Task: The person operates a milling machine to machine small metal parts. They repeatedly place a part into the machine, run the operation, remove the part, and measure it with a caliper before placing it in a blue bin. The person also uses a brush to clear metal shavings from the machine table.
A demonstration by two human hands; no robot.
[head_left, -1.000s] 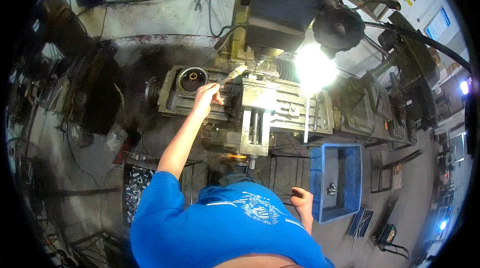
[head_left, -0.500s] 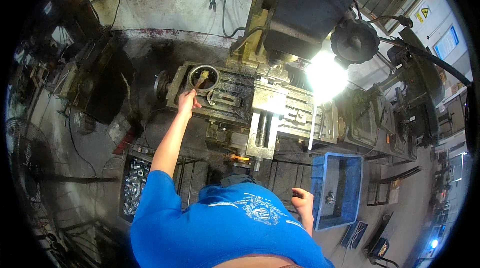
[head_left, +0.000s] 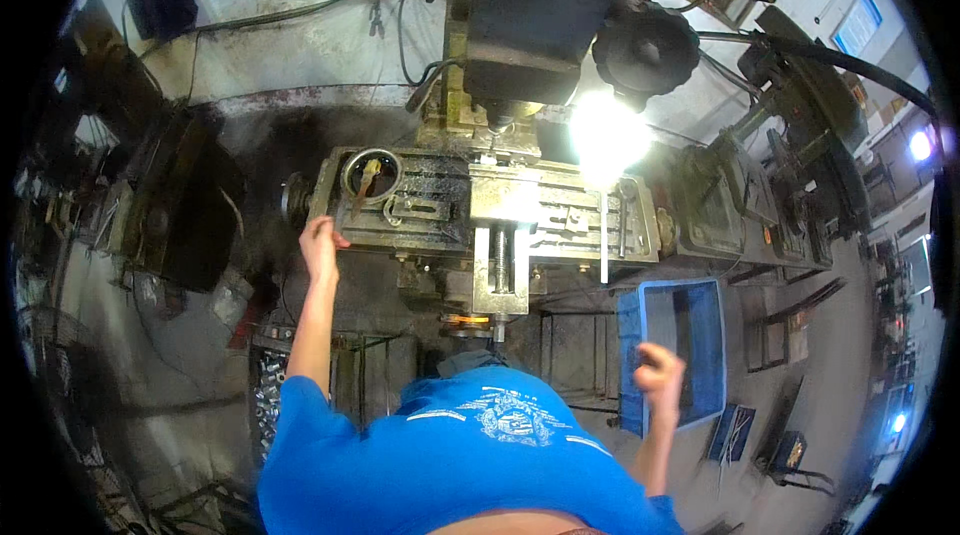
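Note:
My left hand (head_left: 321,243) is off the front left edge of the milling machine's table (head_left: 430,235), its fingers loosely bent and nothing seen in them. Just beyond it, a brush (head_left: 362,193) leans in a round metal bowl (head_left: 346,175), bristles inside and handle sticking out over the rim toward me. The handle and my hand are apart. My right hand (head_left: 660,377) is raised in front of the blue plastic crate (head_left: 630,375), fingers curled in; whatever they may hold is hidden. A vise (head_left: 502,197) stands mid-table, its screw toward me.
A bright lamp (head_left: 608,135) glares over the table's right half, beside a black knob (head_left: 645,50). A bin of metal parts (head_left: 268,405) stands low on my left. To the right lie a small blue tray (head_left: 732,433) and another machine (head_left: 720,195).
My left hand has let go of the brush handle and drawn back toward me; the brush rests in the bowl. My right hand has risen to the right, in front of the crate. The view has shifted.

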